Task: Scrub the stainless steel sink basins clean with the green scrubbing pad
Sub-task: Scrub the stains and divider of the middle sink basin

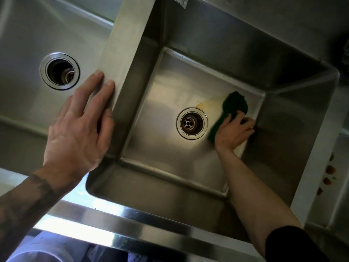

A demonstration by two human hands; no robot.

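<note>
The right hand [233, 133] is down inside the right basin [160, 140]. Its fingers are curled over the near end of the green scrubbing pad [234, 104] and hold it flat on the basin floor. The rest of the pad sticks out past the fingertips, toward the far right corner of the basin. The pad lies to the right of the drain [191, 123], close to it but not on it. A yellow smear [204, 104] sits on the floor between the drain and the pad and touches the pad's left edge.

The left hand [77, 133] holds nothing. Its fingers are straight and a bit spread. It lies flat on the steel strip [128, 44] that splits the two basins, with the fingertips on top of the strip and the thumb over its right edge.

The left basin [24, 87] has an open drain hole [59, 71]. The right arm wears a black sleeve [294, 244] pushed up. Some small red bits [329, 170] lie on the tabletop to the right of the sink.
</note>
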